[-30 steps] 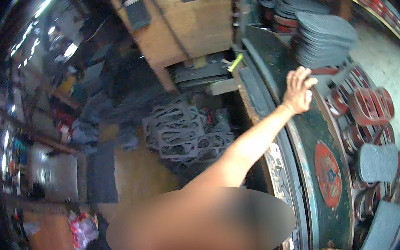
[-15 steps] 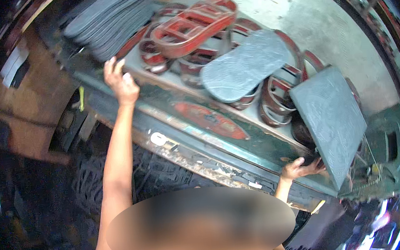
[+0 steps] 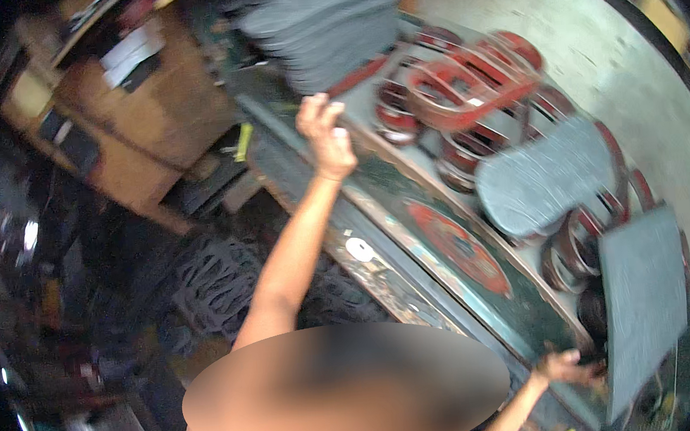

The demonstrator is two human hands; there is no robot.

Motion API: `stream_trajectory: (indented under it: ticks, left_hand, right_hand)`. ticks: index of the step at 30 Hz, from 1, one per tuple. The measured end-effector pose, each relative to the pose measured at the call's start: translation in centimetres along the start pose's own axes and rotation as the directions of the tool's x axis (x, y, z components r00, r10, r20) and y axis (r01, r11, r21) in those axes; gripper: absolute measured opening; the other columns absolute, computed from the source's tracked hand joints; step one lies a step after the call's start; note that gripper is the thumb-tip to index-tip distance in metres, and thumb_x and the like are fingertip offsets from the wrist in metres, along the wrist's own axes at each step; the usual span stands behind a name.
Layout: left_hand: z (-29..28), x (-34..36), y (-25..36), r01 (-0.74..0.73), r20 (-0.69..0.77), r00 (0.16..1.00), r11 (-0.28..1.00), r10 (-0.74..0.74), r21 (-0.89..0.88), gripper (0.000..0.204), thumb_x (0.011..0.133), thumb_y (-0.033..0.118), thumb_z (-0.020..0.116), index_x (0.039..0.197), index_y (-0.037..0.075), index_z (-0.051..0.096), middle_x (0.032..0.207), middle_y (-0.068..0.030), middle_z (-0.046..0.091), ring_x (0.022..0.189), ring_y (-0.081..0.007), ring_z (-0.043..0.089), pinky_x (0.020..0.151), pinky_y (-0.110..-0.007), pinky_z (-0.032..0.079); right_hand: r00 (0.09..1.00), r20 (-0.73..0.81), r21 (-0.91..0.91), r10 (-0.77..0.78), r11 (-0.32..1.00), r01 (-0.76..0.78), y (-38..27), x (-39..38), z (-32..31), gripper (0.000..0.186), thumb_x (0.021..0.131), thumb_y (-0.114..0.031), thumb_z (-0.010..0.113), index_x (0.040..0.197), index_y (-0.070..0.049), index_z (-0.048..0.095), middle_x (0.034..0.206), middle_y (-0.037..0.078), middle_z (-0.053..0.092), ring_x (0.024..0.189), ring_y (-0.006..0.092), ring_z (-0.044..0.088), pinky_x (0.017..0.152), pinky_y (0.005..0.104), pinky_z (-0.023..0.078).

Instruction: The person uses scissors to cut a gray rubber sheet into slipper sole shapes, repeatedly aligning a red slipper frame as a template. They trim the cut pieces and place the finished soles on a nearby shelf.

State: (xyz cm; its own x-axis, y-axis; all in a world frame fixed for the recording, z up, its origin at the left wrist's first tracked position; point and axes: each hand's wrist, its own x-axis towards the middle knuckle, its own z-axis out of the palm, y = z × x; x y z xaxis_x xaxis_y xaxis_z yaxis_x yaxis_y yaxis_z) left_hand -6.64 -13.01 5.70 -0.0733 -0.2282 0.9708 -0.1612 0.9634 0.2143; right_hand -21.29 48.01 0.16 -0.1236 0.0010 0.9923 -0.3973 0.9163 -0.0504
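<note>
My left hand (image 3: pixel 326 138) reaches out over the front edge of the green machine bed (image 3: pixel 391 179), fingers apart and slightly bent, with nothing visible in them. Just beyond it rises a stack of grey rounded sheets (image 3: pixel 326 22). My right hand (image 3: pixel 570 368) is open at the near right, thumb up and fingers stretched toward the lower edge of a grey rectangular sheet (image 3: pixel 646 303). That sheet stands steeply tilted; whether the fingertips touch it I cannot tell. Between the hands, a single grey rounded sheet (image 3: pixel 547 175) lies on red oval cutting dies (image 3: pixel 473 82).
A pale board (image 3: pixel 645 95) spreads behind the dies. A red oval emblem (image 3: pixel 460 246) marks the machine's front. Dark cut-out scraps (image 3: pixel 219 286) lie below at left, near a brown wooden panel (image 3: pixel 140 110). A white disc (image 3: pixel 358 249) sits on the cluttered ledge.
My view has turned left, so the machine and sheets appear farther right and more slanted. Both hands keep about the same places beside the stack and the rectangular sheet.
</note>
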Motion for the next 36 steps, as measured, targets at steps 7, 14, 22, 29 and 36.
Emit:
stream_trajectory:
  ticks: [7, 14, 22, 29, 36]
  left_hand:
    - [0.9, -1.0, -0.3, 0.063, -0.034, 0.997, 0.998, -0.064, -0.030, 0.045, 0.101, 0.032, 0.038, 0.134, 0.009, 0.058, 0.149, -0.0216, 0.047, 0.143, -0.0431, 0.038, 0.118, -0.058, 0.021]
    - [0.4, -1.2, 0.0, 0.078, 0.009, 0.997, 0.996, -0.078, 0.032, 0.040, 0.097, 0.019, 0.042, 0.134, 0.009, 0.054, 0.151, -0.0208, 0.044, 0.143, -0.0417, 0.038, 0.119, -0.057, 0.022]
    - [-1.1, 0.4, 1.8, 0.021, 0.039, 0.999, 0.999, -0.023, 0.050, 0.039, 0.101, 0.020, 0.042, 0.137, 0.010, 0.053, 0.153, -0.0239, 0.042, 0.146, -0.0454, 0.034, 0.120, -0.059, 0.024]
    - [-8.1, -7.4, 6.1, 0.584, 0.417, 0.800, 0.721, -0.432, -0.373, 0.052, 0.105, 0.008, 0.052, 0.151, -0.004, 0.031, 0.143, -0.0239, 0.049, 0.126, -0.0310, 0.057, 0.108, -0.038, 0.046]
    - [-15.4, -22.9, 10.5, 0.328, 0.725, 0.671, 0.939, -0.156, -0.102, 0.040, 0.089, 0.005, 0.058, 0.129, 0.002, 0.057, 0.124, -0.0175, 0.062, 0.123, -0.0350, 0.055, 0.113, -0.050, 0.032]
  right_hand:
    - [0.997, -0.078, -0.044, 0.007, 0.999, -0.010, -0.3, 0.6, 1.0, 0.061, 0.109, -0.039, 0.043, 0.145, 0.010, 0.045, 0.151, 0.034, 0.041, 0.142, 0.0544, 0.033, 0.115, 0.0667, 0.026]
    - [1.000, -0.029, -0.061, -0.002, 0.998, 0.000, -0.8, 0.6, 0.1, 0.063, 0.109, -0.040, 0.043, 0.140, 0.015, 0.047, 0.150, 0.040, 0.037, 0.143, 0.0599, 0.028, 0.113, 0.0702, 0.025]
    - [0.969, -0.044, 0.077, -0.245, 0.966, 0.248, -0.9, 0.7, 0.6, 0.069, 0.106, -0.049, 0.048, 0.152, 0.002, 0.042, 0.157, 0.027, 0.033, 0.147, 0.0475, 0.026, 0.118, 0.0644, 0.017]
    - [0.835, 0.427, 0.287, 0.346, 0.825, -0.488, -6.2, -0.7, -6.8, 0.042, 0.097, -0.010, 0.064, 0.137, -0.003, 0.057, 0.152, 0.020, 0.045, 0.149, 0.0349, 0.032, 0.124, 0.0489, 0.021]
    - [0.456, 0.888, 0.313, -0.063, 0.809, -0.498, -15.6, -9.7, -15.8, 0.049, 0.085, -0.030, 0.079, 0.125, -0.007, 0.066, 0.126, 0.013, 0.063, 0.124, 0.0318, 0.056, 0.110, 0.0481, 0.039]
